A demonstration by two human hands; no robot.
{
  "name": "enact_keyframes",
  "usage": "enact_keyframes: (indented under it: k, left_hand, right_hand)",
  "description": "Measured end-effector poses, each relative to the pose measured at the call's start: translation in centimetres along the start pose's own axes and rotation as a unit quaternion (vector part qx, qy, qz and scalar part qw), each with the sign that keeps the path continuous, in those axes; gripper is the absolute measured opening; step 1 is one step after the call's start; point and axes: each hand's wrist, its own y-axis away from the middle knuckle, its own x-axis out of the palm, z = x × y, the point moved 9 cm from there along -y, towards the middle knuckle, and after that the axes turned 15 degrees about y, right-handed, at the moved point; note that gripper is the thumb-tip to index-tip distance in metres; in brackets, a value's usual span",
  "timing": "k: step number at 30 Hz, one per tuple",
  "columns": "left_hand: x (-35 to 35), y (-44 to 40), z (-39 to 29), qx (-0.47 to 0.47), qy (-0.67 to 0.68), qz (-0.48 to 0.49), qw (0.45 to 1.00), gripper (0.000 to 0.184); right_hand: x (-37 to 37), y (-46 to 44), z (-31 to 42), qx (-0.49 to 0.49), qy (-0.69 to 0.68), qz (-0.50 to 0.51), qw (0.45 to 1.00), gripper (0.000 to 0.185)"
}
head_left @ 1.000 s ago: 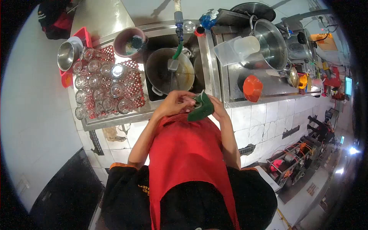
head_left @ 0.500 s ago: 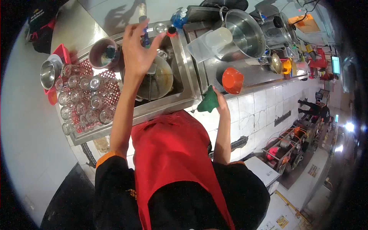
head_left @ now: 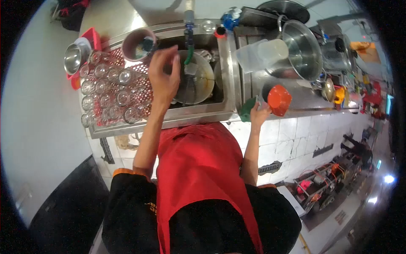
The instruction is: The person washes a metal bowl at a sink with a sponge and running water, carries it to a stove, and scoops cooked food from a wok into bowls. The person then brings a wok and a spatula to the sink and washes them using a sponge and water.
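Observation:
My left hand (head_left: 164, 80) is raised over the left side of the sink (head_left: 226, 84). Its fingers are bent, with a gap to the thumb, and no object shows between them. Just right of it hangs the tap's green hose end (head_left: 189, 56), above a large round pot (head_left: 196, 86) in the basin. At the counter's front edge, my right hand (head_left: 260, 115) grips a small green bowl (head_left: 247, 111), mostly covered by the fingers. Beside those fingers sits an orange angular bowl (head_left: 279, 100); whether they touch it I cannot tell.
Several glass jars (head_left: 113, 112) stand left of the sink on a red perforated mat. A brown tub (head_left: 137, 44) is behind them, near a steel bowl (head_left: 72, 59). Clear plastic containers (head_left: 253, 55) and a large steel pot (head_left: 302, 51) occupy the right counter.
The view has shifted, so the counter appears farther right and lower. My left hand has drawn away from the tap, its fingers more bent. My right hand is closer to the orange bowl.

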Motion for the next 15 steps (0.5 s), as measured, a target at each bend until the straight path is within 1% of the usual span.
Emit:
enact_keyframes:
  k: [1,2,3,4,5,6,7,8,9,11,12,14,15]
  left_hand:
    - [-0.7,1.8,1.0,-0.05,0.015,0.004,0.999,0.022]
    - [-1.1,3.9,2.3,-0.1,0.031,0.007,0.994,0.022]
    - [-1.5,6.5,4.6,-0.142,0.02,0.019,0.99,0.022]
    - [-1.7,9.4,7.2,-0.188,0.056,0.023,0.98,0.021]
    - [-1.8,11.7,8.0,-0.219,0.043,0.048,0.974,0.021]
    - [-1.7,13.8,8.4,-0.249,0.031,0.073,0.965,0.02]
    - [-1.5,15.6,8.8,-0.258,0.023,0.104,0.96,0.02]
    - [-1.4,16.9,8.9,-0.267,0.015,0.133,0.954,0.021]
    - [-1.6,17.5,8.4,-0.269,0.012,0.128,0.955,0.021]
    - [-0.6,20.2,8.9,-0.386,0.06,0.199,0.899,0.022]
    - [-0.5,20.4,8.7,-0.362,0.037,0.232,0.902,0.022]
    - [-1.1,20.8,8.7,-0.368,0.032,0.235,0.899,0.022]
    - [-1.4,21.1,8.6,-0.371,0.032,0.245,0.895,0.023]
  right_hand:
    - [-0.6,-0.7,1.2,-0.008,-0.102,0.05,0.994,0.029]
    - [-1.0,-1.1,2.6,-0.014,-0.2,0.1,0.975,0.024]
    - [-1.5,-1.5,3.8,-0.015,-0.204,0.107,0.973,0.024]
    - [0.7,-0.7,7.0,-0.035,-0.326,0.279,0.903,0.024]
    - [2.1,1.0,10.6,-0.053,-0.432,0.437,0.788,0.023]
    - [1.8,1.8,14.2,-0.085,-0.478,0.479,0.731,0.023]
    - [1.4,2.9,17.9,-0.115,-0.521,0.516,0.67,0.024]
    - [1.1,3.4,20.9,-0.192,-0.49,0.501,0.687,0.027]
    - [0.9,3.9,23.9,-0.27,-0.456,0.483,0.697,0.03]
    - [-0.1,4.3,29.0,-0.305,-0.455,0.475,0.688,0.042]
    - [0.5,4.5,30.9,-0.31,-0.457,0.479,0.682,0.042]
    - [2.4,3.4,33.7,-0.319,-0.388,0.394,0.77,0.052]
    - [3.2,3.6,35.0,-0.324,-0.389,0.397,0.766,0.052]
